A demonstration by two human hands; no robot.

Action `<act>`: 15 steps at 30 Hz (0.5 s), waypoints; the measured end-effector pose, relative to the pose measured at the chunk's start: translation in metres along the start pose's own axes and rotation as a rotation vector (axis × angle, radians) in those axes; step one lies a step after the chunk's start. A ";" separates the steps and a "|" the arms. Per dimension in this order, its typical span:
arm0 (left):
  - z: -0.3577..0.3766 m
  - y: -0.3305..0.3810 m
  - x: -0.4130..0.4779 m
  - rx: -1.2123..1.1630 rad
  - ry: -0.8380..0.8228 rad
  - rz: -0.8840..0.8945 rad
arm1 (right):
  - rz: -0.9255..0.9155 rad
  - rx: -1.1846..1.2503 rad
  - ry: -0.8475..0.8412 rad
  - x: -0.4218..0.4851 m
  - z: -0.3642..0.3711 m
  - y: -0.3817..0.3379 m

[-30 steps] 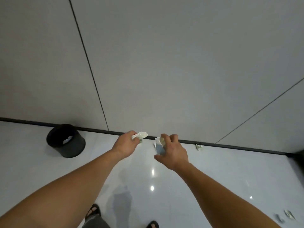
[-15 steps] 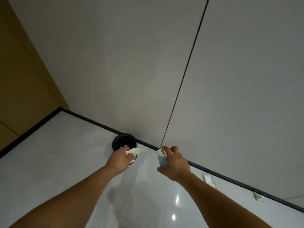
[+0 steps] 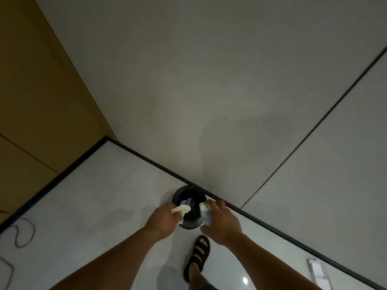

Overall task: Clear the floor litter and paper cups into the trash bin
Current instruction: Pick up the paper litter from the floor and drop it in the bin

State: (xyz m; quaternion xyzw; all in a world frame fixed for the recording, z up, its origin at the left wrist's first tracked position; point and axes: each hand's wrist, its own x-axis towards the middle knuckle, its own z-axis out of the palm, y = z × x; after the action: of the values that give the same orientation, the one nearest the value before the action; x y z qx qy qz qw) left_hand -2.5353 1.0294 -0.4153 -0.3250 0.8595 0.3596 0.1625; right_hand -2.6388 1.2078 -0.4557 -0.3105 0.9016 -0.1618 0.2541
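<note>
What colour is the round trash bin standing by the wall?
Black, clearest in the head view: the round trash bin stands beside the dark baseboard.

Black bin on a pale floor, between grey and ochre walls

The trash bin (image 3: 189, 224) is matte black, and the litter (image 3: 187, 202) inside it is pale blue and white. The crumpled paper (image 3: 181, 209) is creamy white, while the paper cup (image 3: 205, 214) is white shading to pale blue. The floor (image 3: 94, 195) is glossy whitish grey with a bright light spot near its lower edge, and its baseboard (image 3: 146, 160) is black. The far wall (image 3: 209, 91) is plain grey with thin dark seam lines. The left wall (image 3: 41, 101) is ochre brown. The strapped sandal (image 3: 198, 255) is black, and the cable (image 3: 23, 235) at the floor's left edge is dark grey.
</note>
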 end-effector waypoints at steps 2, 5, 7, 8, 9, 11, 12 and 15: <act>-0.008 -0.006 0.037 -0.027 -0.013 -0.050 | 0.015 0.039 -0.049 0.041 0.007 0.001; -0.006 -0.013 0.094 -0.028 -0.045 -0.101 | 0.069 0.096 -0.110 0.092 0.019 0.008; 0.003 -0.017 0.136 -0.006 -0.080 -0.103 | 0.117 0.124 -0.140 0.125 0.031 0.019; 0.011 -0.020 0.157 -0.001 -0.106 -0.100 | 0.144 0.135 -0.149 0.140 0.039 0.026; 0.020 -0.024 0.178 0.003 -0.131 -0.099 | 0.173 0.142 -0.148 0.156 0.049 0.034; 0.041 -0.040 0.220 0.009 -0.170 -0.111 | 0.231 0.144 -0.143 0.184 0.075 0.048; 0.053 -0.050 0.239 0.007 -0.188 -0.119 | 0.257 0.148 -0.148 0.198 0.090 0.054; 0.089 -0.086 0.297 0.006 -0.247 -0.132 | 0.342 0.170 -0.155 0.236 0.142 0.068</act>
State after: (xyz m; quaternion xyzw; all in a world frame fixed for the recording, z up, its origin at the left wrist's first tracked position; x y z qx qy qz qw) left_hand -2.6917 0.9169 -0.6730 -0.3336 0.8107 0.3830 0.2911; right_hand -2.7523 1.0883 -0.6866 -0.1420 0.9019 -0.1676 0.3720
